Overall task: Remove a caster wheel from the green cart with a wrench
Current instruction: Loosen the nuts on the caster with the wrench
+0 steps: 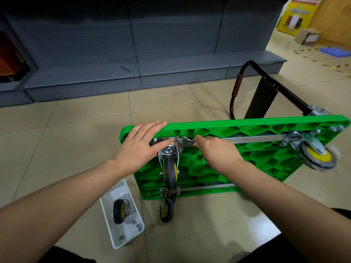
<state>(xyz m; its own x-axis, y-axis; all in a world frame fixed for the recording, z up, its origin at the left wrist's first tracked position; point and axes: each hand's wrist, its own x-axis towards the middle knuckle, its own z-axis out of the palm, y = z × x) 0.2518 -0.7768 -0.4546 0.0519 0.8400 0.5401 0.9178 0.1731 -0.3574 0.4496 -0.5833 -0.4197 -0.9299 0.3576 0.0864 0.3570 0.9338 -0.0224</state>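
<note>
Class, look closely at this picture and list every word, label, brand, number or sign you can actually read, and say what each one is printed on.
Nothing here can be read.
Yellow box, far right: a printed band near its top, too blurred to read.
Cardboard box on the floor: a pale label, too small to read.
Green cart, its caster wheel, the wrench and the white tray: no lettering visible.

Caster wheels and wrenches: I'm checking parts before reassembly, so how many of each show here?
Caster wheels on the green cart: 3
Caster wheels in the white tray: 1
Wrenches: 2, one in the right hand, one on the shelf
Total: 6
</note>
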